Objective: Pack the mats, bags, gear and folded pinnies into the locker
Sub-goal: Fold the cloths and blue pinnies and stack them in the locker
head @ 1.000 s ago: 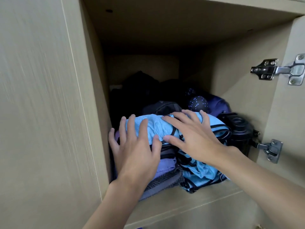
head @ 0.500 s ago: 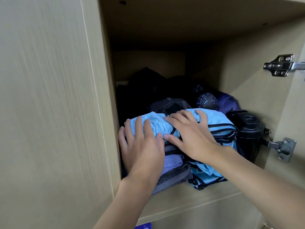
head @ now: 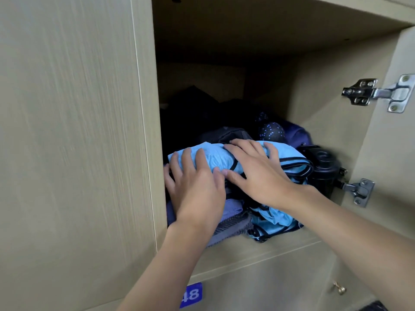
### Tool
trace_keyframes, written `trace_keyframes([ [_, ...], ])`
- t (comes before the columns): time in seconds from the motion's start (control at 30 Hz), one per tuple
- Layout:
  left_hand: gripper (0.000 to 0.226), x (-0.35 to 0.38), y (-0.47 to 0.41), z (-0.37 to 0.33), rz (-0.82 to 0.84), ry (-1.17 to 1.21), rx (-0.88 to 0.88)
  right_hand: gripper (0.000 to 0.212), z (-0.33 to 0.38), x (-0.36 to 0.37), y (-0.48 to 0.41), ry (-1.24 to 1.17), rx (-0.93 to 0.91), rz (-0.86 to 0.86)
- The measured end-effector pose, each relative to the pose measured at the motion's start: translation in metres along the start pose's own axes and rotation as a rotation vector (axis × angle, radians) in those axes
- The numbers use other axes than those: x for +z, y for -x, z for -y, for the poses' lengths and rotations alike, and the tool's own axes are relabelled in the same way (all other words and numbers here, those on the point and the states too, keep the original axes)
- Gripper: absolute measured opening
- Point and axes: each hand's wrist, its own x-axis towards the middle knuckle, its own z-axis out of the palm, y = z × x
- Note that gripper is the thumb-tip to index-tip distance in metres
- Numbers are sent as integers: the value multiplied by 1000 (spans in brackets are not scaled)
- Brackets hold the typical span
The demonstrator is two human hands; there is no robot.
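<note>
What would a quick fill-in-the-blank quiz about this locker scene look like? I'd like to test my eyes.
1. The left hand and the right hand press flat on a folded light ____ pinny.
2. The black bottle stands to the ____ of that pinny.
3. On the right side, ____ metal hinges show: an upper hinge and a lower hinge.

Missing words: blue; right; two.
</note>
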Motion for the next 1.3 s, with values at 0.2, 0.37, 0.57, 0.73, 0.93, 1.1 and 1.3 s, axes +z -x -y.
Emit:
trace_keyframes([
  [0.2,52,-18,6,-1,48,73,47,60,7,-16,20,12,43,-20],
  [0.37,54,-37,19,-7,45,142,132,53,16,-25,51,10,91,-80],
  [0.57,40,-61,56,-18,55,311,323,49,26,-32,117,-10,209,-75],
  [0.73,34,-57,122,-29,298,494,438,45,31,-23,204,-23,422,6],
  [0.93,20,-13,237,-35,883,487,490,44,31,14,331,-82,658,201],
  [1.1,16,25,337,-43,1203,394,612,45,25,56,440,-76,850,383],
  [1.3,28,66,441,-65,1356,355,863,46,20,107,556,-176,1048,563],
])
